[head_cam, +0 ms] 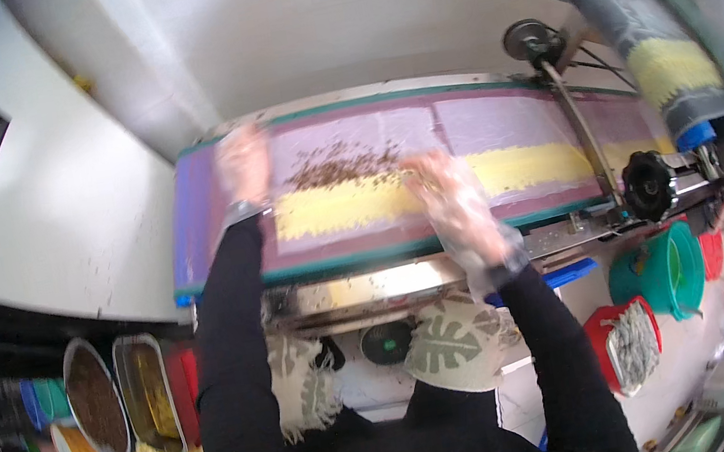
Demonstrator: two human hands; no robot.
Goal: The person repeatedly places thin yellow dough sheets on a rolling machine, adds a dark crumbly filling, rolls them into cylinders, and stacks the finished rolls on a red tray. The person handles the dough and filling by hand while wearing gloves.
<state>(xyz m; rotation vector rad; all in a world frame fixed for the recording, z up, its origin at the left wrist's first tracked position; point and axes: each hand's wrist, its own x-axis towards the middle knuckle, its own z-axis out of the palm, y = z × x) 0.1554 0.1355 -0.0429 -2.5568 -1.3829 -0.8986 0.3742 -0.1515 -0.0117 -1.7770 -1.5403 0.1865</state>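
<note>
A pale lilac sheet (355, 135) lies flat on a purple belt with green edges. Along it runs a yellow band (345, 207) of crumbly-looking material, and a patch of small brown bits (342, 165) is scattered on and above the band. My left hand (244, 163), in a clear plastic glove, is over the sheet's left end; motion blur hides its fingers. My right hand (446, 195), also gloved in clear plastic, is over the yellow band beside the brown bits. Its fingers are bent, and whether they hold anything is unclear.
A roller (669, 57) with a yellow band and a crossbar with a black knob (650, 185) stand at right. Lower left are a tub of brown material (95, 399) and a metal tray (130, 376). A teal bucket (654, 279) and red-rimmed container (610, 357) stand lower right.
</note>
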